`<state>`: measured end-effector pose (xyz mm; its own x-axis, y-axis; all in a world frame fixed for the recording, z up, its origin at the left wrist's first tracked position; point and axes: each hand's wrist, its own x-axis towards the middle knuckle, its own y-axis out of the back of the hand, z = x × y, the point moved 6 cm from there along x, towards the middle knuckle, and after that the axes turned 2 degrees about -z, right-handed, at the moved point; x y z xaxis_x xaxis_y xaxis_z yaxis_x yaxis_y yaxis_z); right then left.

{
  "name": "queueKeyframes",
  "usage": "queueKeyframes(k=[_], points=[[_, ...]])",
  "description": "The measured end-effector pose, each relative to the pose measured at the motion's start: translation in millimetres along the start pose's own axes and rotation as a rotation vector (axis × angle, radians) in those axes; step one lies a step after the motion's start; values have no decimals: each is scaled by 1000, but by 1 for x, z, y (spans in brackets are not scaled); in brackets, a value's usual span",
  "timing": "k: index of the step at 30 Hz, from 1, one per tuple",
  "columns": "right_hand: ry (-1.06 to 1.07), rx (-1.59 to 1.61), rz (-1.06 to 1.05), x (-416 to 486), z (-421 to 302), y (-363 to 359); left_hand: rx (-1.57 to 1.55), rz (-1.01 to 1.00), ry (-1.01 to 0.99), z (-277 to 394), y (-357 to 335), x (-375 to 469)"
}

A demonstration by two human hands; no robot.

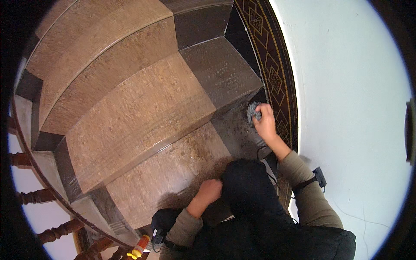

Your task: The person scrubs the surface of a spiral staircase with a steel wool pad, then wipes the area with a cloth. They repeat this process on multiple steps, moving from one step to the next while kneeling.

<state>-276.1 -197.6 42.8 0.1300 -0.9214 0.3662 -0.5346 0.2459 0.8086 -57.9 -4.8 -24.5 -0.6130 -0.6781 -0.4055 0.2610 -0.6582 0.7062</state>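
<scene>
My right hand [266,122] grips a grey metal scouring pad [253,113] at the dark tiled end of a stair tread [237,130], close beside the patterned border tiles [274,79] along the wall. Whether the pad presses on the tread or the riser I cannot tell. Curled at my knee is my left hand [210,191], above the lower tread; nothing shows in it, though its palm is hidden. The brown tread [175,169] before me looks wet, with dark smears and a shiny patch.
Curved stairs [139,94] rise to the upper left. A wooden railing with turned balusters [61,230] runs along the left. An orange bottle with a yellow cap [140,247] is near its foot. A white wall [351,113] stands at the right. A dark cable [260,151] loops beside my knee.
</scene>
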Motion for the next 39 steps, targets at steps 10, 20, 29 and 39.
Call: queueKeyframes(k=[10, 20, 29, 39], points=[[-354, 309, 143, -1, -11, 10, -15, -59, 42, 0, 4, -1], [-193, 479, 630, 222, -73, 12, 71, -112, 6, -8, -15, -8], [-802, 384, 585, 277, -72, -92, 11, -89, 83, -17, -20, -18], [-741, 396, 615, 296, -48, -65, -31, -84, 54, -18, -15, -19]])
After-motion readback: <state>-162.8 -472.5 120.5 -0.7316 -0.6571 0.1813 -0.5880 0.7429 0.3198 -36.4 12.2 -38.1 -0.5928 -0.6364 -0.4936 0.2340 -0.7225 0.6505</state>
